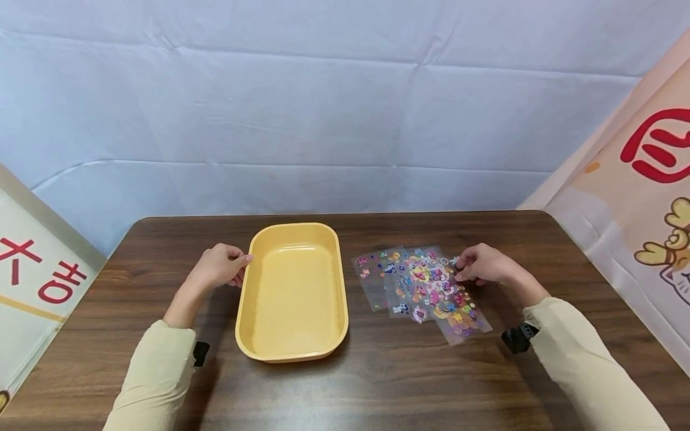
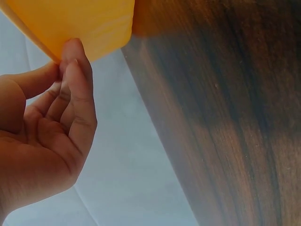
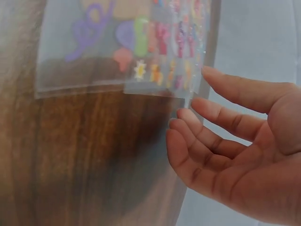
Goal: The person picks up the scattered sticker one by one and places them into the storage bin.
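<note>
A yellow rectangular tray [image 1: 293, 299] stands on the wooden table, left of centre. My left hand [image 1: 221, 266] pinches its left rim; in the left wrist view, the thumb and fingers of that left hand [image 2: 61, 127] meet on the edge of the yellow tray [image 2: 99, 28]. To the tray's right lie several clear sticker sheets [image 1: 426, 287], overlapping and fanned out, with colourful cartoon figures. My right hand [image 1: 482, 264] is at their right edge. Seen from the right wrist, a gap parts the thumb and index finger of the right hand [image 3: 235, 141] beside the sticker sheets [image 3: 136, 56]; contact is unclear.
The brown table [image 1: 404, 383] ends at a pale cloth backdrop [image 1: 345, 120]. Printed banners with red characters hang at the left [image 1: 38, 281] and right [image 1: 647, 203]. A black band [image 1: 520, 338] is on the right wrist.
</note>
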A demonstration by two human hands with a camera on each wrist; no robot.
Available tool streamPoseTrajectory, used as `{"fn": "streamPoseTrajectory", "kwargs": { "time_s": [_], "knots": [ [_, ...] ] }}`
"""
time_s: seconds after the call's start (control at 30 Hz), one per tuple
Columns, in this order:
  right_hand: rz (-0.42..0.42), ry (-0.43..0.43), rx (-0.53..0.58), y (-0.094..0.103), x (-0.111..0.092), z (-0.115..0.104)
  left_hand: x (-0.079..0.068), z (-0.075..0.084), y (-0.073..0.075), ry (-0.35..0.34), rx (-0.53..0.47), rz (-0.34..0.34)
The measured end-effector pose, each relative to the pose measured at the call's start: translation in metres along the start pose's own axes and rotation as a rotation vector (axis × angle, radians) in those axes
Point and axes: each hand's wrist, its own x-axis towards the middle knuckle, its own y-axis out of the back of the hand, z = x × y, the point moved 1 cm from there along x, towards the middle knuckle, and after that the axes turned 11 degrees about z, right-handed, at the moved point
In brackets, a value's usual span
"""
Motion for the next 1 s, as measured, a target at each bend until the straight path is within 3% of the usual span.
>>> {"fn": "streamPoseTrajectory", "kwargs": {
  "time_s": [0.6,1.0],
  "knots": [
    [0.081,-0.058,-0.11,-0.011,0.005,0.001,0.003,-0.003,-0.003,-0.001,-0.013,-0.016],
    [0.101,-0.082,-0.091,-0.015,0.008,0.002,0.005,-0.004,-0.003,0.007,-0.002,-0.018]
  ]
}}
